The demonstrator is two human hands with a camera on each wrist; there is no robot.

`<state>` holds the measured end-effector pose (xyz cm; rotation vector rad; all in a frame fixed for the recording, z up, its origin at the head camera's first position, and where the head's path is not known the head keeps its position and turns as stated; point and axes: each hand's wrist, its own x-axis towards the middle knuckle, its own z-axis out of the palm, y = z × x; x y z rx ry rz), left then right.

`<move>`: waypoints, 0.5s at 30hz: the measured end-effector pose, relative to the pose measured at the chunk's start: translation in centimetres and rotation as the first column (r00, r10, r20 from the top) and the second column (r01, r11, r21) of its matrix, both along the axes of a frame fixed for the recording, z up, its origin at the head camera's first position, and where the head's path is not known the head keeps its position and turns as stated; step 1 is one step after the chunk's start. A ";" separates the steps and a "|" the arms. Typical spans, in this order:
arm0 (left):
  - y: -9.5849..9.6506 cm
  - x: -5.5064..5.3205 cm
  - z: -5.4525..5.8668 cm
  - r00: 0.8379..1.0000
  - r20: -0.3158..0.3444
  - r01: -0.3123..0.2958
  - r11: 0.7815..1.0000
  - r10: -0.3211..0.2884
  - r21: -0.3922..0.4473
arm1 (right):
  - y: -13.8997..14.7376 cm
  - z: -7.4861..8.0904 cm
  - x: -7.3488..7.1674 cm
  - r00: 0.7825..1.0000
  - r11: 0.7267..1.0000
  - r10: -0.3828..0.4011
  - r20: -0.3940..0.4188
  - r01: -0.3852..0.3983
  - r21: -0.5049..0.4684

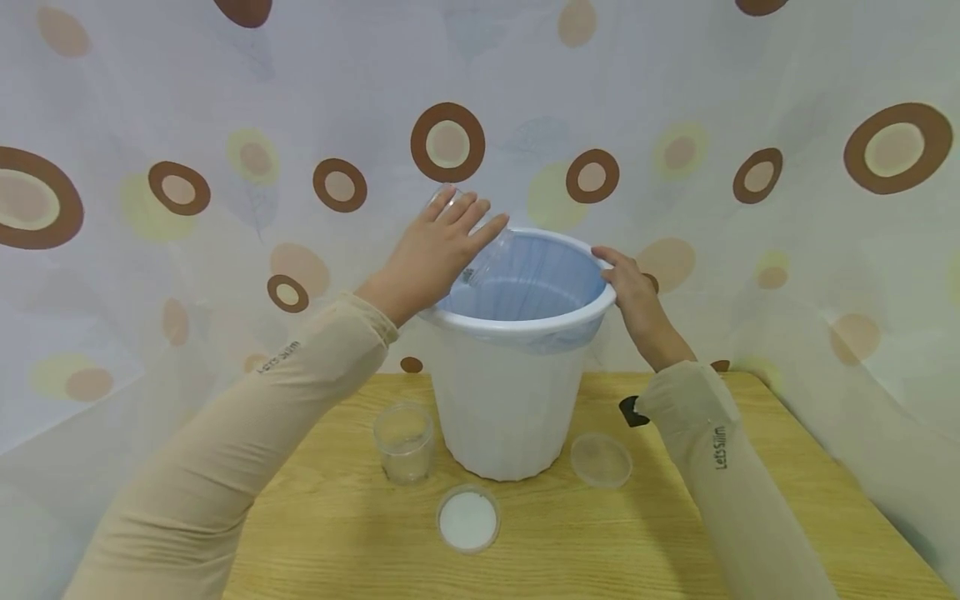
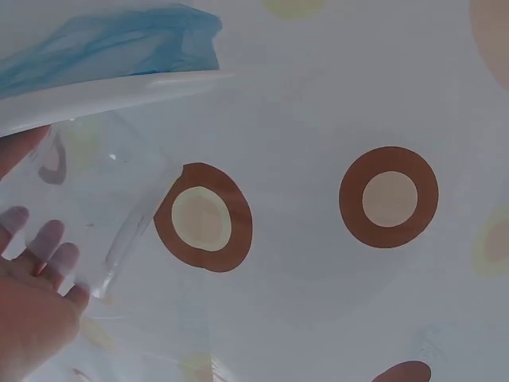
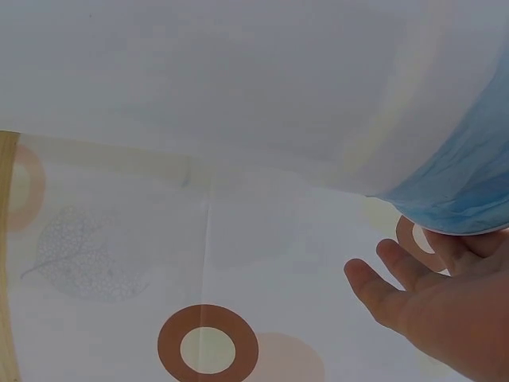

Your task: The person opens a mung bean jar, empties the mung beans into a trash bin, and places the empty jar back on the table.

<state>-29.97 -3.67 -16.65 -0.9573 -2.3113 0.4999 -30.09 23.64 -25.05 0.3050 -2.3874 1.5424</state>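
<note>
A white trash bin [image 1: 510, 400] stands on the table, lined with a blue plastic bag [image 1: 558, 271]. Over the left part of its mouth, my left hand [image 1: 427, 254] grips a clear plastic jar [image 2: 103, 199], tilted so that it leans into the bin. A small dark mark shows near the jar's lower part in the head view. On the right side my right hand [image 1: 637, 308] holds the bin's rim, thumb and fingers round the edge. In the right wrist view, two fingers of that hand [image 3: 445, 310] extend away from the rim below the blue bag.
Left of the bin's base stands another clear jar [image 1: 405, 454]. In front lies a shallow round container with a white surface [image 1: 468, 521]. A clear round lid [image 1: 602, 460] rests to the right, near a small black object [image 1: 634, 412]. A patterned sheet [image 1: 495, 75] hangs behind the wooden table [image 1: 345, 542].
</note>
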 end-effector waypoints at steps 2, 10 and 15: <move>-0.1 0.0 -0.1 1.000 -0.003 -0.003 1.000 0.003 -0.001 | 0.0 0.0 -0.1 1.000 1.000 -0.004 0.012 0.004 0.001; 0.0 0.1 0.0 0.998 0.045 -0.035 0.999 0.037 -0.035 | 0.1 -0.2 0.2 1.000 1.000 0.023 -0.011 -0.023 0.012; 0.1 0.1 0.5 0.994 -0.107 -0.003 0.998 0.010 0.061 | 0.1 -0.2 0.2 1.000 1.000 0.022 -0.006 -0.021 0.011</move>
